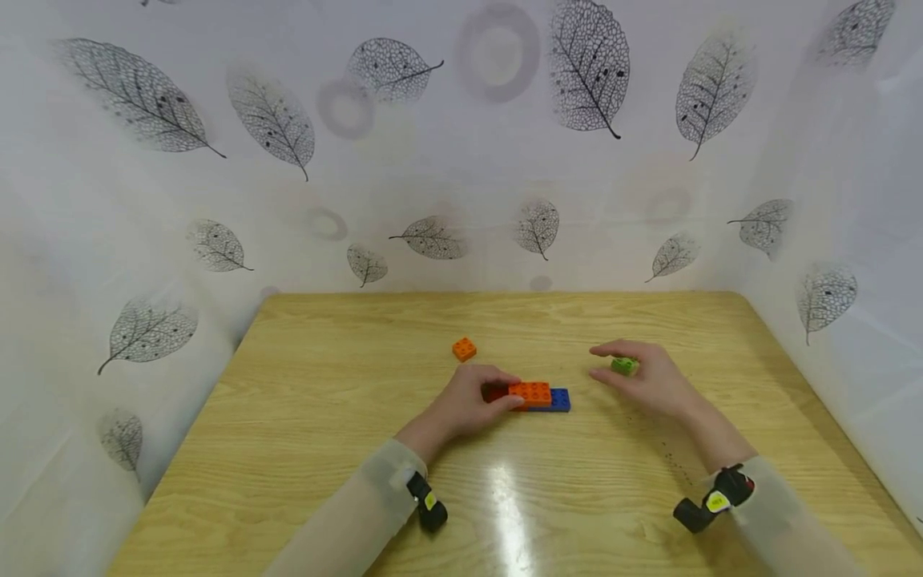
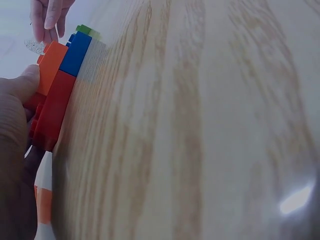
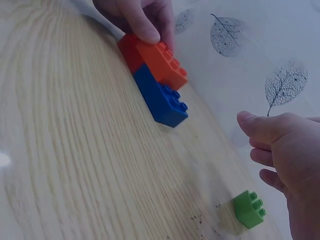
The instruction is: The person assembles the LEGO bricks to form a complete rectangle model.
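Note:
My left hand (image 1: 461, 403) pinches an orange toy brick (image 1: 532, 392) between thumb and fingers. That brick sits across the tops of a red brick (image 2: 56, 107) and a blue brick (image 1: 562, 400), which lie end to end on the table. Part of the red one is behind the left hand in the head view. To the right, my right hand (image 1: 654, 380) is held with thumb and fingers apart, nothing between the fingertips. A small green brick (image 3: 248, 210) stands on the table close by the right hand, partly framed by its fingers in the head view.
A small square orange brick (image 1: 465, 349) lies on the wooden table (image 1: 346, 336) behind the left hand. A white curtain (image 1: 461, 160) with leaf prints hangs along the table's back and sides. Dark specks mark the tabletop near the right wrist.

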`<state>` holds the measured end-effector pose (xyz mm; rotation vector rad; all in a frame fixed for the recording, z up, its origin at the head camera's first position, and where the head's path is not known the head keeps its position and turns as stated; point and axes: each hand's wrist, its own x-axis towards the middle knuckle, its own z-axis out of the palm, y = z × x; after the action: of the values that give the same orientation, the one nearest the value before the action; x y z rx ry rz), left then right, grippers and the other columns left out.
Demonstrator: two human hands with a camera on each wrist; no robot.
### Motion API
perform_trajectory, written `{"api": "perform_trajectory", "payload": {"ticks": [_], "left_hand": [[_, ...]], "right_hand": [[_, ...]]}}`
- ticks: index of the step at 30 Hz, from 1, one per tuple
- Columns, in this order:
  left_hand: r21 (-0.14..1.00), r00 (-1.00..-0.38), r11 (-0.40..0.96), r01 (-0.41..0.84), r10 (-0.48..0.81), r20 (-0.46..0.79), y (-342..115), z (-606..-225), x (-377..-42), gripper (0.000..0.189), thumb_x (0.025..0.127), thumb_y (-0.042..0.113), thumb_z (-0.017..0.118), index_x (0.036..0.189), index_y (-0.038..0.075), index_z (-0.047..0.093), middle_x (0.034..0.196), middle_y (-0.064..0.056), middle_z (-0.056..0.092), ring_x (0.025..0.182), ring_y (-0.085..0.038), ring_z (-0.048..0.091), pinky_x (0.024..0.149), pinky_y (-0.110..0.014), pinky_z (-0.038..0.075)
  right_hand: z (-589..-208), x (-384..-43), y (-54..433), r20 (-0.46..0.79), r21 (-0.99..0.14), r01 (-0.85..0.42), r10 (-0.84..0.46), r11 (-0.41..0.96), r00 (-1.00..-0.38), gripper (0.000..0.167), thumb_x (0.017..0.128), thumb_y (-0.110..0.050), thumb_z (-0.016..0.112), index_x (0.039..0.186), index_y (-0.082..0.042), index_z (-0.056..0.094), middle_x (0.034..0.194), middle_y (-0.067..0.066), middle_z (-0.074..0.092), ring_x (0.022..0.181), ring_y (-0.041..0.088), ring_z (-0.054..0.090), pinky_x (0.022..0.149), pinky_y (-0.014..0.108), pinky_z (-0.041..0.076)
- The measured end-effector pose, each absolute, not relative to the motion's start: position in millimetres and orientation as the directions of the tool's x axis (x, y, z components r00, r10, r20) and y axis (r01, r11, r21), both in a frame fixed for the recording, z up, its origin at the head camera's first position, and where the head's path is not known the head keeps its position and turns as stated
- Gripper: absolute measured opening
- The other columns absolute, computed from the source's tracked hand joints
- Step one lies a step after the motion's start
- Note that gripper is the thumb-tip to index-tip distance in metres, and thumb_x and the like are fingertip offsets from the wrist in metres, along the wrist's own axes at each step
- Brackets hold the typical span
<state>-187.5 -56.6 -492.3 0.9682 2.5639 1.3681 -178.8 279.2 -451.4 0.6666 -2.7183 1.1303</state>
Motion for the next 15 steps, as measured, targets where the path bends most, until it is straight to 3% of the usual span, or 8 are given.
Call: {"api": "perform_trajectory", "payload": {"ticks": [15], "left_hand": [[0.768,-0.795,0.396,0.503,0.560,0.232,-57,-493,-187,0.033,0.099,0.034,0.079,0.124,0.014,0.079,0.117,0.006,0.076,0.107,-0.006,0.067,0.096,-0.029,0.054]], "right_hand": [[-464,-184,308,0.219,-0.660,-0.308,-0.217,0.685,-0.951,0.045,0.098,-0.018,0.079,0.135,0.004,0.068,0.137,0.026,0.064,0.132,0.051,0.053,0.109,0.071,0.038]]}}
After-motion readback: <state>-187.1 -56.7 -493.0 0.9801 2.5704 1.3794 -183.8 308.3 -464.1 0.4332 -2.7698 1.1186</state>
